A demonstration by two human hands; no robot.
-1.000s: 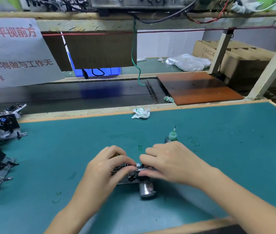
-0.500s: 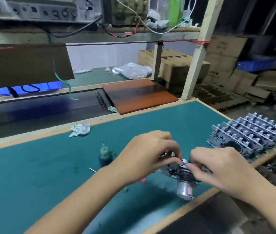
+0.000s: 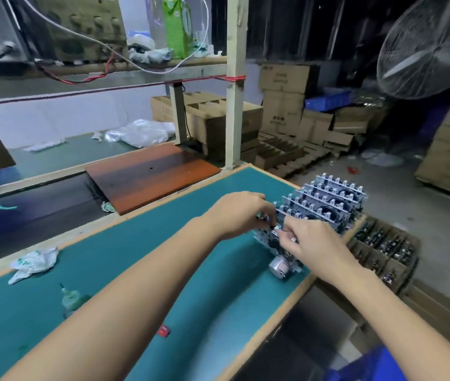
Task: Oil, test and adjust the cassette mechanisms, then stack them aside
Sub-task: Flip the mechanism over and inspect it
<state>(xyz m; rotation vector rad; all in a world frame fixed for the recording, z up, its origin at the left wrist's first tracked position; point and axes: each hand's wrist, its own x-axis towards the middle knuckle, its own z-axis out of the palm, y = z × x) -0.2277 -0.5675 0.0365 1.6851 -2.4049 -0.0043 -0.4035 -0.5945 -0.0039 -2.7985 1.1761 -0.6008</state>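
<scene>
A metal cassette mechanism [image 3: 272, 244] with a round silver motor [image 3: 279, 265] on its underside is at the right end of the teal mat. My left hand [image 3: 239, 213] pinches its far edge and my right hand [image 3: 310, 243] grips its near side. It touches the front of a leaning stack of finished cassette mechanisms [image 3: 328, 202] at the table's right corner. A small green oil bottle [image 3: 70, 298] stands on the mat at the left, partly behind my left forearm.
A crumpled tissue [image 3: 34, 261] lies near the mat's far edge, and a small red piece [image 3: 164, 331] lies by my left arm. A brown board [image 3: 149, 171] bridges the dark conveyor. A carton of parts [image 3: 383, 248] sits below the table's right edge. Cardboard boxes and a fan stand beyond.
Both hands have carried the mechanism from the mat's middle to the right, up against the stack. My view has swung right with it.
</scene>
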